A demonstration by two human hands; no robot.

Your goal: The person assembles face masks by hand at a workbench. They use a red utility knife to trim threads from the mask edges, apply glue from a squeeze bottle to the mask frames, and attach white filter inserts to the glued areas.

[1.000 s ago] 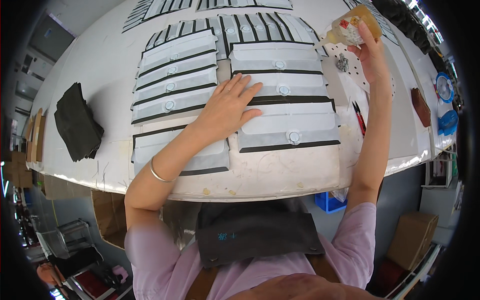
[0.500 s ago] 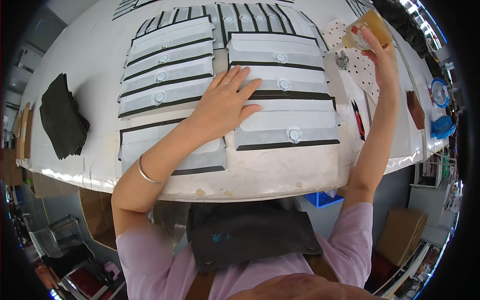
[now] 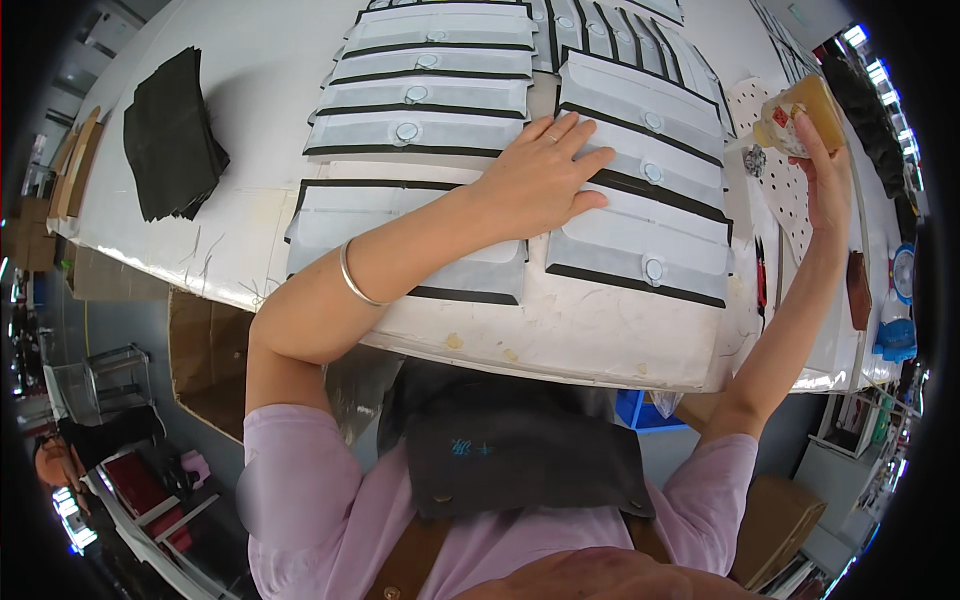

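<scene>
My left hand point(image 3: 545, 185) lies flat with fingers spread, on the left edge of a column of overlapping pale grey-white panels point(image 3: 625, 225). Each panel has black edging and a round disc near its lower middle. Off to the right, my right hand point(image 3: 826, 180) grips a squeeze bottle point(image 3: 812, 98) of amber liquid. The bottle is tipped over, its narrow nozzle aimed left, above the table and apart from the panels. A second column of similar panels point(image 3: 350, 130) stands left of my left hand. Below it, my left forearm crosses a single panel point(image 3: 345, 215).
A stack of black sheets point(image 3: 170, 140) sits at the far left. On the right are a white board with holes point(image 3: 790, 195), a crumpled grey lump point(image 3: 754, 160), a red-handled tool point(image 3: 761, 280) and a brown piece point(image 3: 858, 290). The table's front edge point(image 3: 560, 378) curves before me.
The view has shifted, so the panels appear farther right and tilted. My left hand remains on the right column. The bottle stays tipped in my right hand, its nozzle now pointing more to the left.
</scene>
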